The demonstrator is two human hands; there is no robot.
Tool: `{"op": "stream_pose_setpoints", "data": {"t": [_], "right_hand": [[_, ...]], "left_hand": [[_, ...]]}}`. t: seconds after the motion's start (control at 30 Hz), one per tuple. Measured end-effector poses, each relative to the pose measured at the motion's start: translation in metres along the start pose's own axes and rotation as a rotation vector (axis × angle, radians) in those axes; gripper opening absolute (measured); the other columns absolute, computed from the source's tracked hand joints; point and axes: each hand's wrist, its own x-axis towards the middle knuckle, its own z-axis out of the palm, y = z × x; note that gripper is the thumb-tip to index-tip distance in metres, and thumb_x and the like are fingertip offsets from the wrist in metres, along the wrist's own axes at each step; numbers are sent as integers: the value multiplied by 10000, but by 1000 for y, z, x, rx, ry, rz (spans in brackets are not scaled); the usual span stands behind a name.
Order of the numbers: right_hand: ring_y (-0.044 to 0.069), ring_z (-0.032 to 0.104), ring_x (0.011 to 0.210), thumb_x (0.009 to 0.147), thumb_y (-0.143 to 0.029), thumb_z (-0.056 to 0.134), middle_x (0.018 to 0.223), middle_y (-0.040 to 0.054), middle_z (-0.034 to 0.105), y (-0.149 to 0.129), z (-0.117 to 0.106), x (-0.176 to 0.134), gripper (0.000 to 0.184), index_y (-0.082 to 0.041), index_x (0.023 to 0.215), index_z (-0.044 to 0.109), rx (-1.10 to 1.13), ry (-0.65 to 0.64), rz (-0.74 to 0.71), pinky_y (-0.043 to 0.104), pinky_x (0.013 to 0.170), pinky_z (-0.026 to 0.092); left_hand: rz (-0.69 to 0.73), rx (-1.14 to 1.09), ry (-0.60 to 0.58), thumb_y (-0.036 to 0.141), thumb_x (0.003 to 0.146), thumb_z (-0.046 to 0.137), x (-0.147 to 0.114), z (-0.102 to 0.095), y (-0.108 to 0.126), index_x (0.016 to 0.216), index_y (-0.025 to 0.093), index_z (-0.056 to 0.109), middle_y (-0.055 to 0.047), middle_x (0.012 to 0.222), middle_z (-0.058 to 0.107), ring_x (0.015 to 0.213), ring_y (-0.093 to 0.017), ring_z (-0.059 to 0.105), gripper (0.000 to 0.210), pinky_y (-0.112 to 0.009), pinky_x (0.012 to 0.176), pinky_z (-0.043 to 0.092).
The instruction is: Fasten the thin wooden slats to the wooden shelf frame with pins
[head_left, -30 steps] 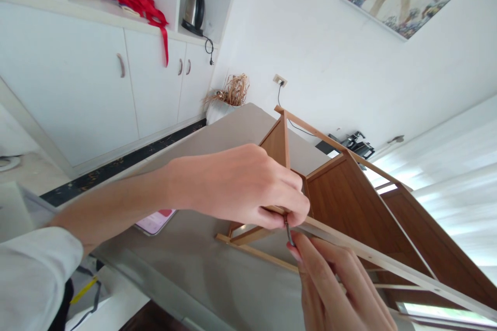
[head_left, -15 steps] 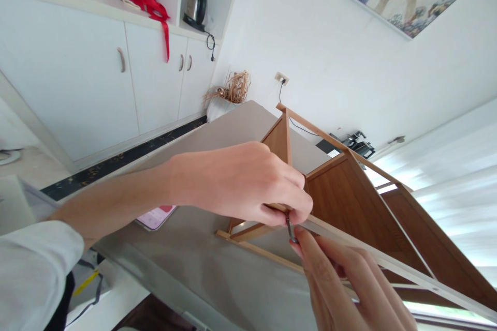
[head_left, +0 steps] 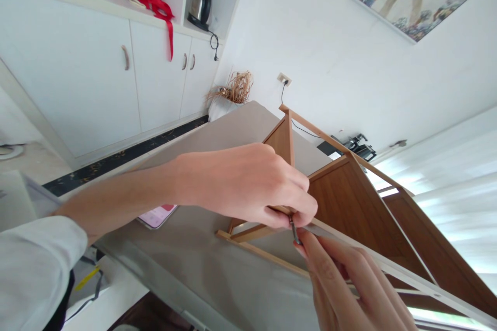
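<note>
Tabletop carries rack; left fingers closed on it, right fingers pinching key, likely fastening, next turn needing steadiness.

Left grip on wooden rack, right grip pinching metal tool

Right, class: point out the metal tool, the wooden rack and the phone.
Metal tool [head_left: 295,231], head view: its shaft.
Wooden rack [head_left: 357,201], head view: a brown panel.
Phone [head_left: 158,215], head view: its pinkish screen.
</note>
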Motion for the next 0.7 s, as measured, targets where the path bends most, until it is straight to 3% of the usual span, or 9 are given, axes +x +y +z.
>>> {"op": "stream_pose_setpoints", "data": {"t": [0.13, 0.23, 0.5, 0.7], "right_hand": [[139, 697, 733, 911, -153, 691, 894, 45, 736, -2, 1, -1, 199, -189, 1107, 697, 41, -31, 6, 258, 739, 542], [122, 690, 687, 890, -149, 721, 831, 30, 725, -9, 6, 0, 164, -176, 1050, 704, 96, 18, 55, 231, 692, 537], [95, 702, 655, 875, -110, 715, 826, 8, 749, -31, 27, -3, 156, -198, 1003, 730, 288, 177, 282, 175, 654, 548], [81, 611, 485, 954, -279, 640, 602, -35, 667, -44, 31, -2, 130, -226, 899, 746, 381, 118, 498, 166, 516, 485]], "left_hand": [[-2, -15, 26, 128, 919, 606, 0, 1, 1, 851, 264, 709, 26, 847, 744, 747, -110, 702, 183, -216, 630, 424], [-14, -14, 10, 130, 923, 599, 1, 0, 1, 866, 264, 696, 35, 863, 748, 733, -103, 683, 175, -223, 634, 414], [-62, 28, -81, 151, 930, 621, 3, -4, 3, 934, 239, 658, 56, 870, 743, 718, -93, 639, 95, -234, 647, 406], [-45, 18, -44, 168, 936, 609, 2, -1, 3, 885, 240, 670, 37, 905, 759, 762, -101, 687, 108, -221, 665, 429]]}}
